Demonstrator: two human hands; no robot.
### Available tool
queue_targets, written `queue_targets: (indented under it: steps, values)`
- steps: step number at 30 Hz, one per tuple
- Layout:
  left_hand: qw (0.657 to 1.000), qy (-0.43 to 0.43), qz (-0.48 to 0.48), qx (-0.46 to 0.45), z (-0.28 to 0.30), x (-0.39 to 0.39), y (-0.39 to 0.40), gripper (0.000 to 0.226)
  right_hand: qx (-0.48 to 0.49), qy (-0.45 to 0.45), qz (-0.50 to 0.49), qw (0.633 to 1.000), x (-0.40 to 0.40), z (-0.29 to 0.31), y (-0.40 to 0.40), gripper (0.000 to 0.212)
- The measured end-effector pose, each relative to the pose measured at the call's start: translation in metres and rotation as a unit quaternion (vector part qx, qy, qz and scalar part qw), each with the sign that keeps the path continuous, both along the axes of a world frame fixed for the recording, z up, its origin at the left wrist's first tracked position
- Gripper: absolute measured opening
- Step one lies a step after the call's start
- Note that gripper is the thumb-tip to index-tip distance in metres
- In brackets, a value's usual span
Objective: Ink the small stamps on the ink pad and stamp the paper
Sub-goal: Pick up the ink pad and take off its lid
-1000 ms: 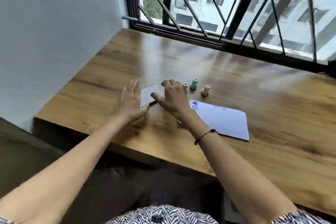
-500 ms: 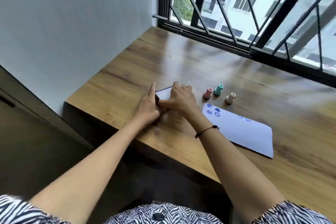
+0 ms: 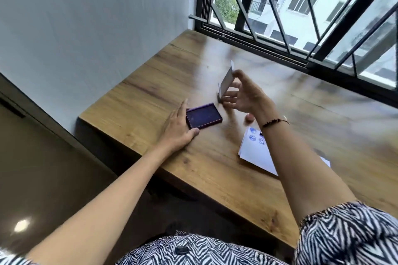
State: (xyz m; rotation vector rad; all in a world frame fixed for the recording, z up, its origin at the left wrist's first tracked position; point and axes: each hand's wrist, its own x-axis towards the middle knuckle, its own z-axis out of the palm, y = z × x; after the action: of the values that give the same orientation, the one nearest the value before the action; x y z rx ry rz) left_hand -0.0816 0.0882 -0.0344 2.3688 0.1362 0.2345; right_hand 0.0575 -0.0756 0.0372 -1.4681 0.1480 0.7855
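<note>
The ink pad [image 3: 203,116] lies open on the wooden table, a dark purple pad in a purple tray. My left hand [image 3: 178,130] rests flat against its left side, thumb at the front corner. My right hand [image 3: 243,95] is raised behind the pad and grips the pad's white lid [image 3: 226,80], tilted up on edge. The white paper [image 3: 256,150] with several blue stamp marks lies to the right, partly under my right forearm. Of the small stamps only a pinkish one [image 3: 249,117] peeks out below my right hand; the others are hidden.
The table's front edge [image 3: 193,178] and left corner are close to the ink pad. A white wall stands on the left. A barred window [image 3: 301,28] runs along the far side of the table.
The lid has come off the ink pad: my right hand lifted it up and away to the right, leaving the purple pad exposed. My left hand stayed beside the tray.
</note>
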Motion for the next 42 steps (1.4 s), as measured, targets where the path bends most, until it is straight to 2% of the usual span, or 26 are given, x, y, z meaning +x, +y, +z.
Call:
queue_targets:
  steps: [5, 8, 10, 13, 15, 19, 24, 25, 26, 28, 29, 30, 32, 35, 37, 39, 40, 42]
  values:
    - [1.0, -0.01, -0.005, 0.015, -0.001, 0.0, 0.0, 0.091, 0.016, 0.039, -0.016, 0.999, 0.007, 0.0, 0.002, 0.043]
    - [1.0, -0.016, -0.006, 0.018, 0.0, -0.001, 0.0, 0.09, -0.019, 0.047, -0.043, 0.998, 0.013, 0.003, 0.003, 0.049]
    - [1.0, -0.014, -0.011, 0.021, 0.001, -0.001, -0.001, 0.089, -0.045, 0.037, -0.067, 0.996, 0.014, 0.004, 0.003, 0.043]
    - [0.999, -0.004, -0.02, 0.031, 0.004, -0.002, -0.002, 0.089, -0.083, -0.011, -0.091, 0.992, 0.017, 0.008, 0.001, 0.025]
    - [0.999, 0.001, -0.021, 0.035, 0.005, -0.003, -0.002, 0.089, -0.145, -0.069, -0.095, 0.982, 0.02, 0.013, 0.001, 0.011]
    - [0.999, 0.005, -0.017, 0.041, 0.005, -0.004, -0.002, 0.087, -0.267, -0.162, -0.067, 0.948, 0.026, 0.02, 0.001, 0.015]
    - [0.999, -0.007, -0.015, 0.048, 0.005, -0.006, -0.004, 0.085, -0.323, -0.197, -0.014, 0.926, 0.032, 0.035, -0.004, 0.02]
    - [0.998, -0.013, -0.017, 0.051, 0.006, -0.006, -0.004, 0.084, -0.345, -0.225, -0.001, 0.911, 0.031, 0.037, -0.006, 0.02]
    - [0.998, -0.021, -0.02, 0.055, 0.006, -0.007, -0.005, 0.084, -0.388, -0.271, 0.025, 0.881, 0.029, 0.039, -0.009, 0.019]
    - [0.996, -0.046, -0.026, 0.065, 0.007, -0.008, -0.006, 0.08, -0.505, -0.362, 0.099, 0.777, 0.017, 0.04, -0.017, 0.02]
    - [0.995, -0.064, -0.027, 0.066, 0.008, -0.009, -0.007, 0.077, -0.553, -0.39, 0.139, 0.723, 0.008, 0.04, -0.021, 0.018]
    - [0.994, -0.085, -0.026, 0.064, 0.009, -0.01, -0.009, 0.073, -0.583, -0.401, 0.175, 0.684, -0.003, 0.038, -0.026, 0.016]
    - [0.991, -0.122, -0.023, 0.052, 0.01, -0.011, -0.013, 0.063, -0.607, -0.385, 0.233, 0.655, -0.022, 0.033, -0.032, 0.012]
    - [0.987, -0.155, -0.014, 0.031, 0.013, -0.013, -0.022, 0.048, -0.624, -0.376, 0.239, 0.642, -0.039, 0.017, -0.034, 0.013]
    - [0.984, -0.176, -0.004, 0.022, 0.016, -0.015, -0.027, 0.038, -0.612, -0.401, 0.207, 0.649, -0.045, 0.009, -0.033, 0.017]
    - [0.983, -0.183, 0.004, -0.002, 0.021, -0.018, -0.03, 0.033, -0.562, -0.419, 0.149, 0.698, -0.049, 0.006, -0.032, 0.019]
    - [0.984, -0.176, 0.004, -0.028, 0.024, -0.018, -0.032, 0.032, -0.506, -0.413, 0.109, 0.75, -0.052, 0.006, -0.031, 0.018]
    - [0.985, -0.143, 0.004, -0.1, 0.03, -0.019, -0.033, 0.033, -0.297, -0.334, 0.036, 0.894, -0.063, 0.011, -0.026, 0.01]
